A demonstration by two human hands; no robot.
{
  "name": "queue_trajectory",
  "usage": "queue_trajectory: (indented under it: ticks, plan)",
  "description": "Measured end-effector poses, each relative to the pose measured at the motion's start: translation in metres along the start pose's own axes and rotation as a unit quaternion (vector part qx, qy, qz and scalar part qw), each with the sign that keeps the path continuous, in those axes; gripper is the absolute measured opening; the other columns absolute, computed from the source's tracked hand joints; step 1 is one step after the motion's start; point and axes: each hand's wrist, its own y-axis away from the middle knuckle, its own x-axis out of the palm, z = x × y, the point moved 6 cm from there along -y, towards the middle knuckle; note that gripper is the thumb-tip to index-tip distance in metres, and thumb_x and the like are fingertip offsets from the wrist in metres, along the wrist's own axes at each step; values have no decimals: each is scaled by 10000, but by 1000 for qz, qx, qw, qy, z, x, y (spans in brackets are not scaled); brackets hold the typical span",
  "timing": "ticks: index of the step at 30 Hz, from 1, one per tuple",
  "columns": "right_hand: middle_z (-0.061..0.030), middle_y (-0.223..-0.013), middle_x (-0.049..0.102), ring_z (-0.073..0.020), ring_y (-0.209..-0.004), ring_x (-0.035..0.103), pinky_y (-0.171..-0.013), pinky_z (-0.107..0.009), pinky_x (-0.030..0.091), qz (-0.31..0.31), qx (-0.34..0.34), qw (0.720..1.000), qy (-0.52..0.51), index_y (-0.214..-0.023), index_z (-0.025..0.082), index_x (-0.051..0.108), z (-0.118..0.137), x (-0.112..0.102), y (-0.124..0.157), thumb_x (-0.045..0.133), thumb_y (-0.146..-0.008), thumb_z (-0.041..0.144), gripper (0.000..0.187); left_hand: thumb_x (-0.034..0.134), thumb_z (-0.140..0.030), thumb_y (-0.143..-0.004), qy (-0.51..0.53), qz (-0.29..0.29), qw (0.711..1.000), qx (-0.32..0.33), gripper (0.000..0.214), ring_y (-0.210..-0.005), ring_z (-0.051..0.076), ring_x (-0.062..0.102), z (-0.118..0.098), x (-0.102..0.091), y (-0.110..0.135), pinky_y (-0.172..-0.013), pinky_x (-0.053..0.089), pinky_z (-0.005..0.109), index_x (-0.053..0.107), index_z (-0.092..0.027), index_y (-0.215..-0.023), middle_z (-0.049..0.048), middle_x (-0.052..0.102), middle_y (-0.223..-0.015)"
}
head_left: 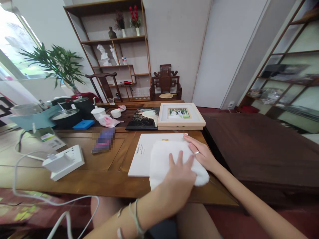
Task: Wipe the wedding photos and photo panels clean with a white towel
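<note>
Head view: wooden table (pixel 107 181) in front of the seated person, white folded cloth (pixel 159 162) near its near right corner, lying over a flat white board (pixel 142 164) with small print toward its left edge and a gold mark by its far edge. Left hand (pixel 179 172), slightly blurred, palm down on the cloth, fingers spread apart; bracelets (pixel 136 215) on that wrist. Right hand (pixel 203 156), ring (pixel 196 152) on one finger, reaches along the board's right edge, fingers stretched out and close together, tips at the far right corner, thumb by the cloth; cannot tell whether they clamp the board. Beyond the board, toward the table's far right corner: pale wooden picture frame (pixel 180 114), with a dark glossy panel (pixel 143 119) touching its left side. Left along the far edge: white cup (pixel 116 113), white teapot (pixel 98 111), pink-and-white bag (pixel 108 121) just in front of them, blue box (pixel 84 124), dark pan (pixel 64 118). Nearer the middle, a pixelated item (pixel 103 140), unreadable. Toward the near left, white power strip (pixel 71 162) with plug in, small open box (pixel 51 136) just behind, white cable (pixel 54 202) hanging over the near edge.
</note>
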Motion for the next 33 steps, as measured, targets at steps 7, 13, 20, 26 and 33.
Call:
queue_trajectory:
  ticks: [7, 13, 20, 26, 33]
  plan:
    - [-63, -1254, 618, -241, -1241, 501, -1067, -472, 382, 68, -20, 996, 50, -1108, 234, 676, 2, 10, -1, 384, -931, 345, 358, 479, -121, -830, 33, 27, 999, -11, 266, -1327, 380, 315, -12, 0, 34, -1009, 338, 609, 685, -215, -970, 55, 393, -1444]
    - [-92, -1251, 617, -246, -1225, 516, -1061, -473, 389, 66, -56, 992, 96, -1163, 211, 637, 6, 13, 0, 444, -895, 258, 334, 407, -68, -846, 28, 29, 997, -64, 319, -1330, 291, 341, 53, -27, 29, -989, 398, 506, 568, -140, -1112, 140, 437, -1397]
    - [-120, -1231, 624, -256, -1206, 529, -1031, -471, 408, 64, -73, 991, 97, -1150, 184, 629, 8, 13, -1, 444, -883, 217, 326, 375, -194, -919, 53, -84, 995, -27, 251, -1024, 231, 591, 96, -38, -28, -891, 446, 338, 622, -147, -916, 105, 654, -1034]
    - [-124, -1103, 659, -259, -1044, 610, -909, -438, 489, 71, -64, 990, 103, -1103, 172, 637, 10, 11, -1, 461, -847, 153, 311, 343, -337, -956, 67, -94, 993, 26, 350, -928, 200, 617, 70, -42, -76, -805, 457, 277, 636, -167, -869, 65, 678, -979]
    - [-110, -1160, 638, -240, -1096, 586, -947, -422, 471, 88, -68, 989, 100, -1149, 198, 614, 11, 12, -1, 444, -868, 161, 331, 403, -301, -930, 28, -70, 996, -43, 283, -980, 240, 616, 77, -34, -77, -798, 476, 308, 634, -137, -932, 112, 670, -993]
